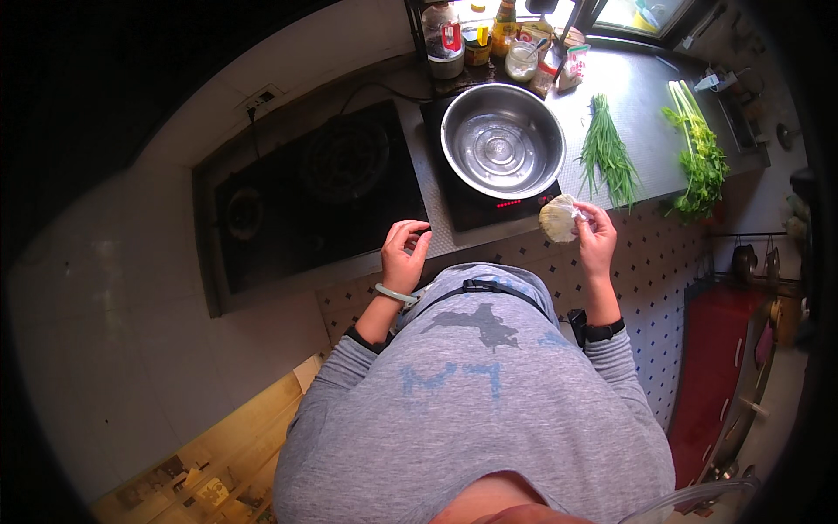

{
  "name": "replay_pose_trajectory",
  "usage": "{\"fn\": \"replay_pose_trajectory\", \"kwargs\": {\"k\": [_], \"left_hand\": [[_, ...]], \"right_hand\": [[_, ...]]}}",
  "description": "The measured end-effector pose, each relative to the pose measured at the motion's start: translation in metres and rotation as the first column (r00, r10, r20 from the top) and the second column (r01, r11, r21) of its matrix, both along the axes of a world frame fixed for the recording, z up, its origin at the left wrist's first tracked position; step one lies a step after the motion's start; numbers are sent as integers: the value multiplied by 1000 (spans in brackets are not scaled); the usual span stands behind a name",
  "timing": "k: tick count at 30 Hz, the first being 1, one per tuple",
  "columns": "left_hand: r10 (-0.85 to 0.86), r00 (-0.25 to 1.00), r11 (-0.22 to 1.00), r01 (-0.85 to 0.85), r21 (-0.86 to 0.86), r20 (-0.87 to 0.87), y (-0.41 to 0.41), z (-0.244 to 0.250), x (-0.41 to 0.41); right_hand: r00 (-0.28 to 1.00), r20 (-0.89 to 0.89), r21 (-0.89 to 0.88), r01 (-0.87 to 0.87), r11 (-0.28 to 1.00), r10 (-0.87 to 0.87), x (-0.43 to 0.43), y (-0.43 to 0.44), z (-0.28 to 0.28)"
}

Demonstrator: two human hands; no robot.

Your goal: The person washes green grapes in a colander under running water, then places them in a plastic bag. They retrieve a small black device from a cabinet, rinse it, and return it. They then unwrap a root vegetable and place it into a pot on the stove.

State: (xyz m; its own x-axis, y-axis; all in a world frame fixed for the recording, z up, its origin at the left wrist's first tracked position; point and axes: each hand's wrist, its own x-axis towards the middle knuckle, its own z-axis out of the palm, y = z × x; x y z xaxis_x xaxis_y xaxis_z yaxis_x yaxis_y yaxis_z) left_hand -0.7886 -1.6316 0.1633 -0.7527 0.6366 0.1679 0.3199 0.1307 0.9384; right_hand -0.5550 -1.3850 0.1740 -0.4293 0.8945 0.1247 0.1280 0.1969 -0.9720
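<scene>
My right hand [596,239] pinches the gathered top of a small clear plastic bag [558,219] with pale yellowish contents that I cannot make out. The bag hangs just off the front right corner of a black induction cooktop [468,213], whose red display is lit. On that cooktop stands a wide stainless steel basin [501,144], with what looks like clear water in the bottom. My left hand [404,252] holds nothing, its fingers curled and apart, near the counter's front edge between the cooktop and a black gas stove [314,196].
Right of the basin lie a bunch of green chives [607,154] and a bunch of celery [699,150], their leaves over the counter's edge. Behind are a large plastic jar [443,39], a glass jar of white powder [522,61] and several bottles. A red cabinet [713,373] stands at right.
</scene>
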Motion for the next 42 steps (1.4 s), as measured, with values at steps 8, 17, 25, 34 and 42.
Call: {"fn": "replay_pose_trajectory", "kwargs": {"k": [8, 17, 25, 34, 42], "left_hand": [[-7, 1000, 1000, 7, 3, 7, 0, -3, 0], [-31, 999, 998, 33, -44, 38, -1, -2, -1], [-21, 1000, 999, 22, -42, 23, -2, -5, 1], [-13, 1000, 999, 13, -35, 7, -1, -8, 2], [-18, 999, 998, 20, -55, 44, -2, -9, 4]], "right_hand": [[1000, -7, 0, -7, 1000, 7, 1, 0, -1], [1000, -1, 1, 2, 1000, -2, 1, -1, 0], [1000, 0, 9, 0, 1000, 0, 0, -2, 0], [1000, -19, -3, 7, 1000, -7, 1, -3, -3], [1000, -14, 5, 4, 1000, -4, 4, -3, -5]]}}
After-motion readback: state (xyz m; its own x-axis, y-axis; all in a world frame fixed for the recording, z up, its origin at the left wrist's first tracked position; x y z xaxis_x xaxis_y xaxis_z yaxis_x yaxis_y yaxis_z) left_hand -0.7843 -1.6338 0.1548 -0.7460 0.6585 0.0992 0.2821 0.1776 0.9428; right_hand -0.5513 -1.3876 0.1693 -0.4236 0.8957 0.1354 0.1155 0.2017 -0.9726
